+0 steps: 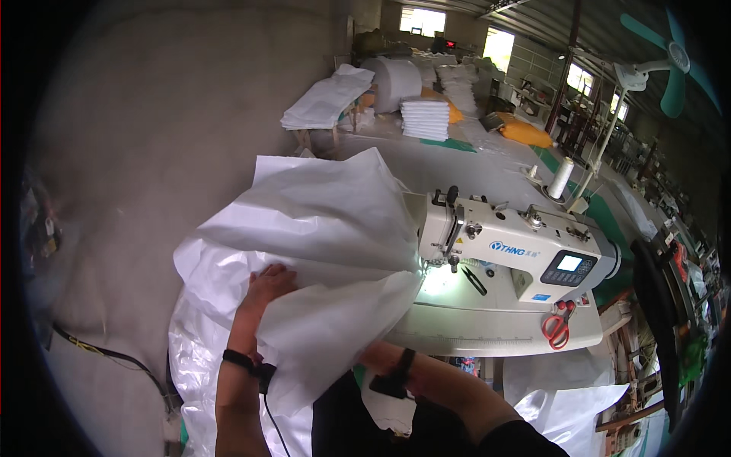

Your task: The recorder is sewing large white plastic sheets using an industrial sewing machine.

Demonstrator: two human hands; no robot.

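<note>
1. L hand point(272, 283): palm-down on white sheet point(324, 202), fingers close tog.; pinch unclear.
2. R hand point(373, 355): mostly hidden by sheet; grip can't tell.
3. Sheet spreads round L hand; sewing mach. point(506, 244) to R.

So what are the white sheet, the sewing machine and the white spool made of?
White sheet: probably plastic or coated fabric, given its sheen and stiff creases.
Sewing machine: likely painted metal, given its smooth, lightly shiny casing; plastic is possible.
White spool: seemingly matte wound thread, judging by its shape; fibre unclear.
</note>
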